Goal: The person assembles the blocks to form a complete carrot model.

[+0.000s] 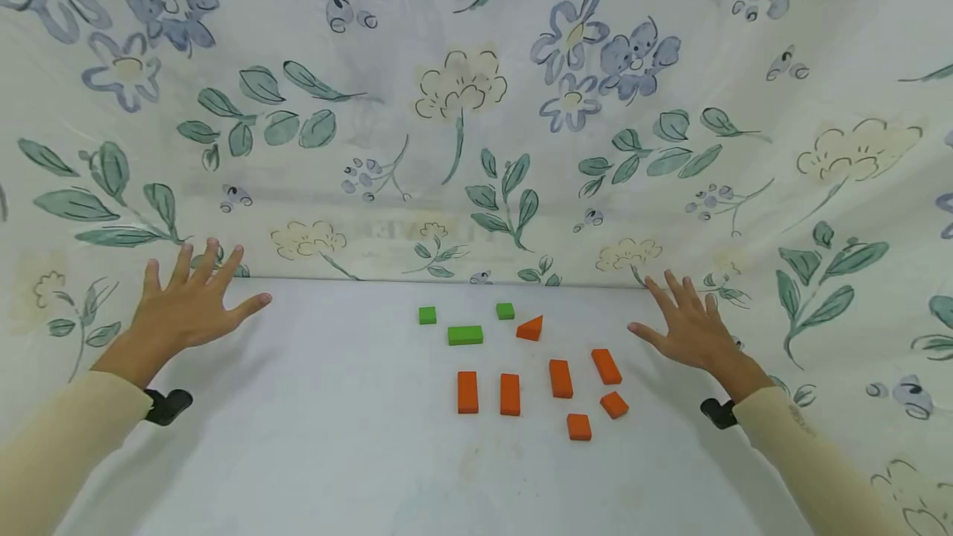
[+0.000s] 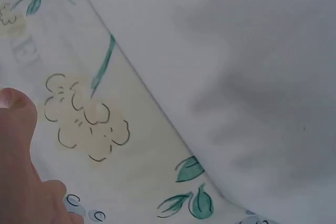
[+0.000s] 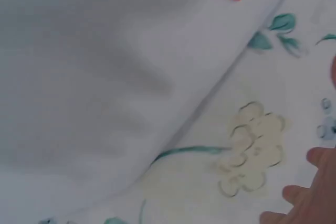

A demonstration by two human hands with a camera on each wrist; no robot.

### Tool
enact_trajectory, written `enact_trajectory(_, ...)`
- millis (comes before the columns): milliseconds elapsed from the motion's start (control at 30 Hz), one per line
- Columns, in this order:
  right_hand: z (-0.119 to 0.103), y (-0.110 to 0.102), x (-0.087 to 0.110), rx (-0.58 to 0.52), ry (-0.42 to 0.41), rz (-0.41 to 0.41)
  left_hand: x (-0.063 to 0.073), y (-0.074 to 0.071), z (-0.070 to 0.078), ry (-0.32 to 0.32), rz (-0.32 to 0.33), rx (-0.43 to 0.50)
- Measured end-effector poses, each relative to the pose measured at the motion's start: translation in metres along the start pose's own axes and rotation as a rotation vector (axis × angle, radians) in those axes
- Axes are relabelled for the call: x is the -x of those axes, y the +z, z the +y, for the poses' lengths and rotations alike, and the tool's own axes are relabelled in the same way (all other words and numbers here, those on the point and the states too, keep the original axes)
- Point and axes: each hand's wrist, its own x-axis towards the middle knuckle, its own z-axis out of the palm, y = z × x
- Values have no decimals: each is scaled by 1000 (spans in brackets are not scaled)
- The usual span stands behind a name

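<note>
My left hand (image 1: 186, 304) is held over the left side of the white table with its fingers spread, holding nothing. On the right, my right hand (image 1: 688, 329) is spread in the same way, a little beyond the orange blocks. Nearest to it lies an orange rectangular block (image 1: 606, 366). Several more orange blocks lie about the middle, among them a wedge-shaped orange block (image 1: 531, 328) and an orange cube (image 1: 579, 427). Behind them are a long green block (image 1: 465, 336) and two small green blocks, one a green cube (image 1: 428, 315).
A floral cloth (image 1: 387, 189) hangs behind the white table (image 1: 335, 437) and shows at its right side too. Each wrist wears a dark strap with a small device, such as the left wrist device (image 1: 170, 407).
</note>
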Motion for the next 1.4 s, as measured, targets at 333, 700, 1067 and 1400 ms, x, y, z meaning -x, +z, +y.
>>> enact_trajectory(333,-40,-7,9,-119,-47,10,2,-2,45,60,-7,41)
enact_trajectory(700,-65,0,17,-145,-142,58,5,-4,68,108,-25,35)
enact_trajectory(1067,-95,-5,21,-326,-164,16,1,3,116,205,12,85)
enact_trajectory(1400,-124,7,26,-436,-271,12,8,20,147,290,32,126)
